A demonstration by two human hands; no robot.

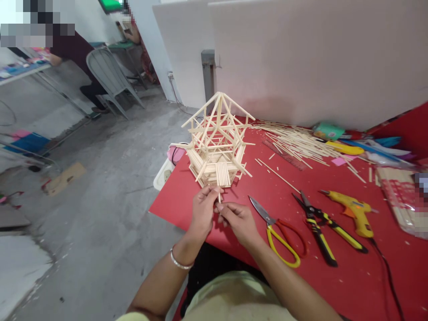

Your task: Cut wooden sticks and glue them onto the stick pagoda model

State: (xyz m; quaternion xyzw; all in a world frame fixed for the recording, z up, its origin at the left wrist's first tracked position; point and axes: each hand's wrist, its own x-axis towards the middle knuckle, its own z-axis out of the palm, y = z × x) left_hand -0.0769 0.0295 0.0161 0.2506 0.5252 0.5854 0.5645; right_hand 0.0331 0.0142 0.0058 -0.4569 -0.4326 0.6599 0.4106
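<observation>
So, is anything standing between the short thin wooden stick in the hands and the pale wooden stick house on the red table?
Nothing visible does. The left hand and right hand pinch the short thin wooden stick just before the pale wooden stick house; only the red table surface lies between.

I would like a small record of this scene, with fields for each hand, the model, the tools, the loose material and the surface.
left: left hand pinches a short stick, held upright
right: right hand pinches the same stick at its lower end
model: stick house with a peaked roof, standing just beyond the hands
tools: scissors, pliers and glue gun lie right of the hands, untouched
material: stick pile behind the tools
surface: red table
</observation>
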